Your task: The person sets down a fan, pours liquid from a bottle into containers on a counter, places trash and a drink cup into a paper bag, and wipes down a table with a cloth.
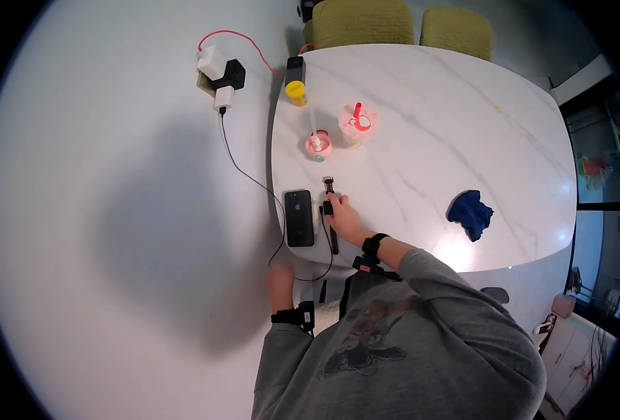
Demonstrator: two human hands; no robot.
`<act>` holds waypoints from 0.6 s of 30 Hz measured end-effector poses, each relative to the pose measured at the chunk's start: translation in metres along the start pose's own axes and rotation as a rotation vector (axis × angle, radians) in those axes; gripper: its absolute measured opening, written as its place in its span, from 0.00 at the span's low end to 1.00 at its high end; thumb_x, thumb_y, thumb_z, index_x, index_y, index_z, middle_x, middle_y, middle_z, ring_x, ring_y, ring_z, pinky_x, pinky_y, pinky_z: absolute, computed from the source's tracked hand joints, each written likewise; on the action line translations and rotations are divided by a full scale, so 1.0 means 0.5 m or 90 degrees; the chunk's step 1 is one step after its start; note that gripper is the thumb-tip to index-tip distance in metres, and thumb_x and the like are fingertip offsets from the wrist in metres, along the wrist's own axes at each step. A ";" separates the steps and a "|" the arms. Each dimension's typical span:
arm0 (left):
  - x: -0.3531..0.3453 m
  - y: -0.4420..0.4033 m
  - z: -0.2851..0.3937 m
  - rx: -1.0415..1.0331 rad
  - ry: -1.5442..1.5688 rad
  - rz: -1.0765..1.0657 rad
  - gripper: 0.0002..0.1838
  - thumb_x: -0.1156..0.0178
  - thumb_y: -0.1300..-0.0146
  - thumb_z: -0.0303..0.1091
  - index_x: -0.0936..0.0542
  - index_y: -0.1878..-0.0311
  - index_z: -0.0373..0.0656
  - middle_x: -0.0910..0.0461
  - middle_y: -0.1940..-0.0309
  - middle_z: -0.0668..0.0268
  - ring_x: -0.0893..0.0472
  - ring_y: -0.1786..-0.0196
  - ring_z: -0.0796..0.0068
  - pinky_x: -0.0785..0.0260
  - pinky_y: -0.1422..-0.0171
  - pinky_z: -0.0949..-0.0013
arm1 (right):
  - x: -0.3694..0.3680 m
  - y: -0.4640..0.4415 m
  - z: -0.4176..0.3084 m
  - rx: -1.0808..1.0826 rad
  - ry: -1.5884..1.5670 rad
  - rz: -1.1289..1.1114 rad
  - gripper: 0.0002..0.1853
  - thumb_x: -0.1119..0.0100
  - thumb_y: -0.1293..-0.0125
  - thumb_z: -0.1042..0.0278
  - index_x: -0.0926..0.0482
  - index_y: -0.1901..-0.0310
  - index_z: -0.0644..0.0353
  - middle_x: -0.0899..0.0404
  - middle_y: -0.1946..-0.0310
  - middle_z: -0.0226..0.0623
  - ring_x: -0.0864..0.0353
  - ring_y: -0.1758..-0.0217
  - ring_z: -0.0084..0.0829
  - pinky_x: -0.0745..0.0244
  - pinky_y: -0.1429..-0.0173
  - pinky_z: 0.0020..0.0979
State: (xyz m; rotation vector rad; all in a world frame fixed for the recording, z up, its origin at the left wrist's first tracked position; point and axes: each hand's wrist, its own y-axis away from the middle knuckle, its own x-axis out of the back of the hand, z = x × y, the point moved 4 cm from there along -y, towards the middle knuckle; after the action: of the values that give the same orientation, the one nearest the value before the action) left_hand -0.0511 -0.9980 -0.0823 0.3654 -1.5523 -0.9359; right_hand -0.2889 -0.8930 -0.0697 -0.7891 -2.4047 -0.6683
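Note:
My right hand [347,220] is over the table with its fingers closed on a wristwatch [329,208], whose dark strap stretches above and below the fingers. Beside the watch lies a black smartphone [298,218], back up, with a narrow white object [316,218] along its right side. My left hand [280,280] is low, off the table's left edge, and blurred; its fingers cannot be made out. A thin dark charging cable [238,168] hangs from a white plug, passes by my left hand and loops up towards the watch.
On the white marbled table [422,105] stand a pink-lidded cup with a red straw [358,123], a small pink container [318,145] and a grey-and-yellow device [295,77]. Dark blue cloth [472,214] lies at the right. A white adapter [224,98] is plugged in at the wall.

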 end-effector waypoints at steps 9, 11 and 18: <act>0.070 -0.016 0.104 -0.071 -0.035 0.263 0.34 0.44 0.42 0.52 0.34 0.39 0.36 0.22 0.57 0.41 0.19 0.58 0.50 0.27 0.54 0.53 | -0.021 -0.021 0.031 0.092 -0.036 -0.094 0.31 0.38 0.44 0.65 0.40 0.40 0.55 0.23 0.60 0.52 0.23 0.57 0.50 0.27 0.54 0.44; 0.061 0.001 0.096 0.019 0.083 0.116 0.44 0.45 0.43 0.56 0.43 0.35 0.30 0.21 0.58 0.42 0.17 0.65 0.53 0.25 0.61 0.56 | 0.003 -0.022 0.024 0.055 -0.028 -0.160 0.34 0.38 0.43 0.62 0.42 0.37 0.56 0.22 0.61 0.51 0.22 0.58 0.49 0.28 0.55 0.44; 0.089 -0.005 0.009 0.095 0.084 -0.278 0.39 0.49 0.40 0.60 0.32 0.45 0.26 0.19 0.67 0.47 0.18 0.77 0.59 0.26 0.70 0.61 | 0.224 -0.038 -0.006 -0.006 -0.041 0.184 0.21 0.41 0.42 0.62 0.34 0.49 0.57 0.23 0.63 0.46 0.21 0.61 0.46 0.28 0.58 0.42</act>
State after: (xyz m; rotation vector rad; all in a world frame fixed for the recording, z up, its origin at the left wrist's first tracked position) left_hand -0.0663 -1.0293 -0.0536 0.8815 -1.4498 -1.1056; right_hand -0.3780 -0.8648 -0.0054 -1.1498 -2.2801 -0.5459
